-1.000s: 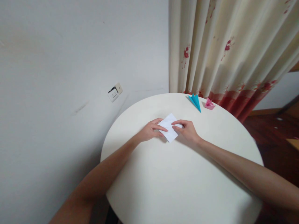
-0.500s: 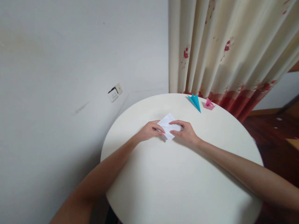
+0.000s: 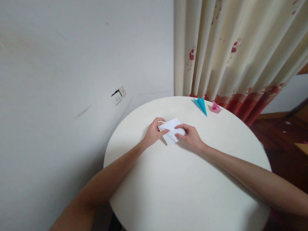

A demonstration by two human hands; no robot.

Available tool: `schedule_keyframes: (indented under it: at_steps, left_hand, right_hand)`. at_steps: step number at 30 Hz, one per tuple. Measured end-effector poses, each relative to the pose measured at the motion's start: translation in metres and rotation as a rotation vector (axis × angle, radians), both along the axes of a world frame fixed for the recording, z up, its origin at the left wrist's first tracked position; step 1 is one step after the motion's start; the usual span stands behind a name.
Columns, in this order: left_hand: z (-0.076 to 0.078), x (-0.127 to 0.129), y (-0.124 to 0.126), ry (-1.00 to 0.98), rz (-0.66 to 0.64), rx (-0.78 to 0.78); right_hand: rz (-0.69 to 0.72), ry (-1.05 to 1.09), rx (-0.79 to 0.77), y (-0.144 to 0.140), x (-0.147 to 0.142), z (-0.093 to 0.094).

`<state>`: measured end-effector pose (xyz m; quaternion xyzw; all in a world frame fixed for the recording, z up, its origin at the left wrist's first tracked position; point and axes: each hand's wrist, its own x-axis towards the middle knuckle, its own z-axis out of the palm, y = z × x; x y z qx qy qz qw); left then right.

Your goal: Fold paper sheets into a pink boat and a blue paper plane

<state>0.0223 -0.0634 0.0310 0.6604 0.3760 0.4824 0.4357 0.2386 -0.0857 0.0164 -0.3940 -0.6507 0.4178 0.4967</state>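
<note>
A folded white paper point(image 3: 171, 129) lies on the round cream table point(image 3: 187, 179), a little beyond its middle. My left hand point(image 3: 154, 132) grips the paper's left edge, thumb and fingers curled onto it. My right hand point(image 3: 190, 137) rests on the paper's right part, with its fingers pressing the sheet flat against the table. A crease runs across the paper between the two hands.
A blue folded paper shape point(image 3: 201, 105) and a small pink one point(image 3: 215, 107) sit at the table's far edge. Behind them hangs a cream curtain point(image 3: 235, 51) with red flowers. A wall socket point(image 3: 118, 95) is on the white wall at left. Dark wooden floor lies at right.
My left hand has moved up along the paper's left edge and taken hold of it. The paper has shifted and turned slightly to the left. My right hand stays pressing on it.
</note>
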Motion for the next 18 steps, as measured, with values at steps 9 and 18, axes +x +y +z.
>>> schedule_keyframes:
  at_steps: [9, 18]
  left_hand:
    - [-0.005, 0.006, -0.003, -0.197, -0.037, -0.211]
    - [-0.006, 0.007, -0.004, -0.090, 0.018, -0.260]
  right_hand:
    - [0.092, 0.273, -0.070, -0.001, -0.002, 0.002]
    - [-0.040, 0.235, -0.179, 0.003, 0.000, 0.001]
